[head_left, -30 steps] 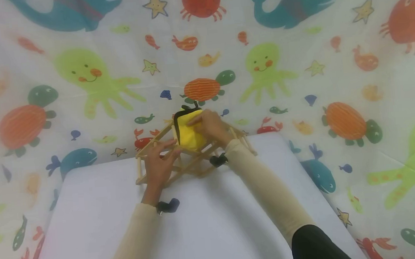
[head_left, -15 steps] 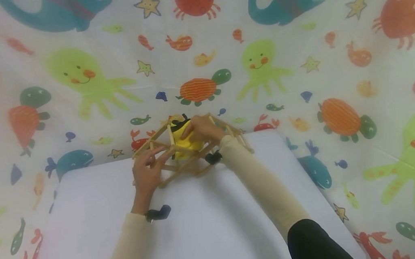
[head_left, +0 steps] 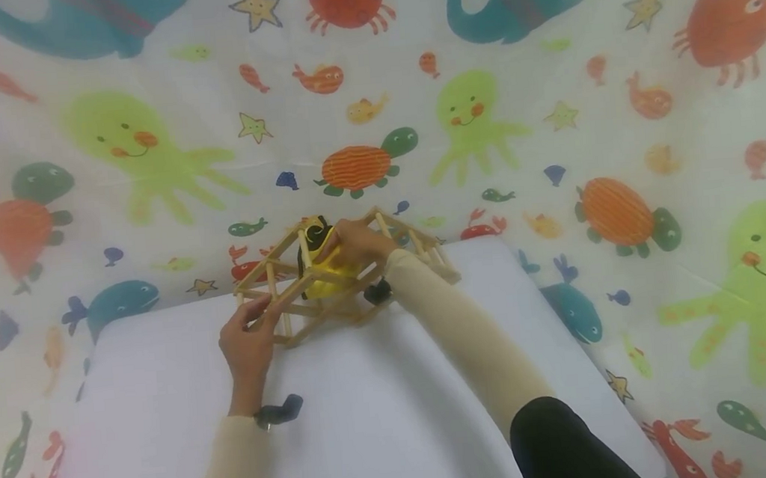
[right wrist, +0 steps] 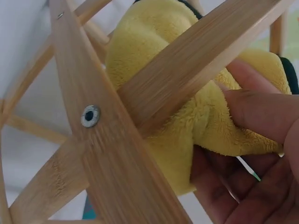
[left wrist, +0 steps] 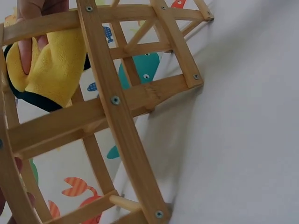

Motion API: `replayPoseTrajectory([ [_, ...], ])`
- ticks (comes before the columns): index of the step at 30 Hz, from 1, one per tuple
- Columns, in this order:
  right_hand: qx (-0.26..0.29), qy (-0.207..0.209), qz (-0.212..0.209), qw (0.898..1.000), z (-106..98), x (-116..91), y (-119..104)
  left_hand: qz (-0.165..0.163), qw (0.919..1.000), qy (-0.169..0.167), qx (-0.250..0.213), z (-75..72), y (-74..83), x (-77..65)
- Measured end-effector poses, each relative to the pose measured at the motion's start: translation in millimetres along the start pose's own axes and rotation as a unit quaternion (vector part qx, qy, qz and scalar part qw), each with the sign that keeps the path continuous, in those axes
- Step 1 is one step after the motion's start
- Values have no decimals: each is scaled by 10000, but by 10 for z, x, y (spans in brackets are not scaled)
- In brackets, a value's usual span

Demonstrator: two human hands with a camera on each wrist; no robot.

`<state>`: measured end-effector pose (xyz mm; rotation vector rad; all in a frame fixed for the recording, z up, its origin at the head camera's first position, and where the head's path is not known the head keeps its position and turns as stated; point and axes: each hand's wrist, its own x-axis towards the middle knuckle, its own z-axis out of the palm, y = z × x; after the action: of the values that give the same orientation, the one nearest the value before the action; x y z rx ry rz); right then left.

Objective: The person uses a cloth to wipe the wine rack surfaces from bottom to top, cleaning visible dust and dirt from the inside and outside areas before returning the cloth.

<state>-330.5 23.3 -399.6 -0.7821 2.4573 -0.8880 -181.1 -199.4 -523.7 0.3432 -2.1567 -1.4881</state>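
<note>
A yellow plush cloth with black edging [left wrist: 58,65] is bunched among the bars of a lattice-like wooden rack [left wrist: 122,126]. My right hand [head_left: 356,242] pinches the cloth between thumb and fingers from above and behind the bars. In the right wrist view, the cloth [right wrist: 140,37] passes behind a slanted slat [right wrist: 187,60], with folds around my fingers. My left hand [head_left: 248,343] grips the left end of the rack. Only a few of its fingertips show behind a bar in the left wrist view.
The rack stands near the back edge of a white-covered table [head_left: 370,420]. Right behind it hangs a white curtain [head_left: 520,93] printed with sea animals. Small dark devices sit on both wrists.
My left hand has slid left and down along the rack to its left end. The cloth, upright above the bars earlier, has sunk lower and crumpled, my right hand lowering with it.
</note>
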Motion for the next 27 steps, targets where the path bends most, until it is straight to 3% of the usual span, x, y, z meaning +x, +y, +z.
replayPoseTrajectory([
  [5,-345,-282,-310,9985,69,95,-36,-6,9997,87,-209,-48,-114,-13],
  [10,-60,-572,-501,9971,210,192,46,-44,9992,18,-409,-23,-151,-39],
  [15,397,-108,-328,9986,372,258,177,-49,9995,-214,-239,40,-162,-110],
  [19,442,88,-362,9983,461,322,175,48,9988,-93,-484,23,-178,-132],
  [21,243,140,-277,9992,492,359,140,69,9979,-10,-645,-3,-183,-136],
  [27,-567,463,586,9956,507,414,29,126,9968,-23,-795,-89,-212,-134],
])
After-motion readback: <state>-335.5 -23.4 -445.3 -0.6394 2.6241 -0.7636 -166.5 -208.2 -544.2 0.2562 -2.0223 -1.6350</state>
